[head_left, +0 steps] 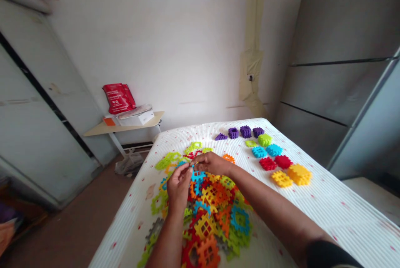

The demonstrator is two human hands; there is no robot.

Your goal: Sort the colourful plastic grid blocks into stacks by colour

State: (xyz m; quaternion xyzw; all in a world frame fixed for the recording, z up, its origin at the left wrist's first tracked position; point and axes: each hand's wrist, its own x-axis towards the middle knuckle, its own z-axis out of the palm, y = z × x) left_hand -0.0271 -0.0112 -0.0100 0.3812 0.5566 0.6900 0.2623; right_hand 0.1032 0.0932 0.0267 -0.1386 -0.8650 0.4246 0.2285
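Note:
My left hand (179,182) and my right hand (210,164) meet above the far part of a heap of plastic interlocking pieces. Both have their fingers closed, thumb against fingertips. Blue shows right at the fingertips, but the fingers cover most of it, so I cannot make out whether a piece is held. Below the hands lies a blue window-like piece (198,175). Around it are a yellow window piece (206,227), an orange window piece (208,252), a blue square frame (240,219) and green pieces (168,160), all with notched edges.
Right of the heap, sorted stacks stand on the white quilted bed cover (312,218): purple (245,131), green (265,139), blue (274,150), red (283,161) and yellow (299,174). Beyond the left edge is a small table (96,129) with a red package (118,98). Grey cabinet doors (340,80) rise at right.

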